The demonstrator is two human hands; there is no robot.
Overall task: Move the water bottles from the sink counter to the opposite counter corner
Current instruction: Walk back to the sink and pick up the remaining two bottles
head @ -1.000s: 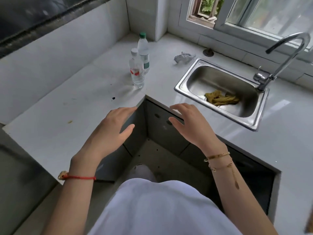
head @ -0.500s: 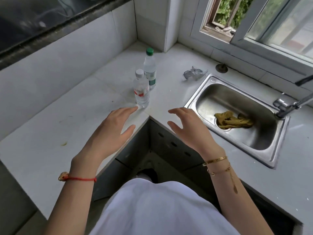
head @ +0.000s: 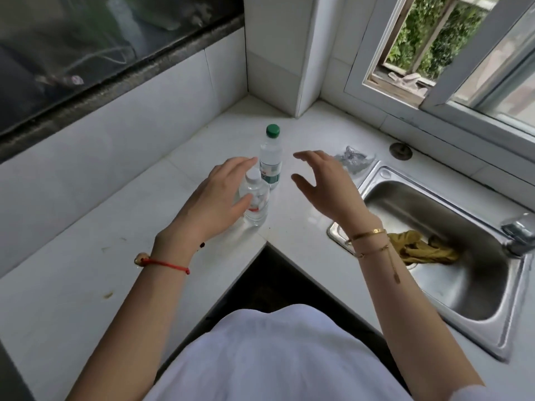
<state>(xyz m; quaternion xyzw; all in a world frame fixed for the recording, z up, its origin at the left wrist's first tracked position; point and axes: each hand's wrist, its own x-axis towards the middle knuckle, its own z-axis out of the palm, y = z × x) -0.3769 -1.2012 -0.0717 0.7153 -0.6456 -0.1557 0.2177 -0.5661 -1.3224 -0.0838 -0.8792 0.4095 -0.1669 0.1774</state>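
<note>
Two clear water bottles stand upright on the white counter (head: 86, 256) near its inner corner. The nearer one, the white-capped bottle (head: 257, 199) with a red label, is partly covered by my left hand (head: 215, 202), whose fingers curve around its left side with the thumb at its front; the fingers are spread and not closed on it. Just behind stands the green-capped bottle (head: 271, 157) with a green label. To the right of both bottles hovers my right hand (head: 321, 183), fingers apart, holding nothing.
A steel sink (head: 451, 273) with a yellow cloth (head: 419, 250) lies at the right, its faucet base (head: 518, 235) at the edge. A crumpled wrapper (head: 351, 162) and a sink plug (head: 400, 150) lie behind it. A tiled pillar (head: 278, 53) fills the corner.
Both hands have moved forward over the counter to the bottles; the left now curves around the white-capped bottle. The view has shifted closer to the corner.
</note>
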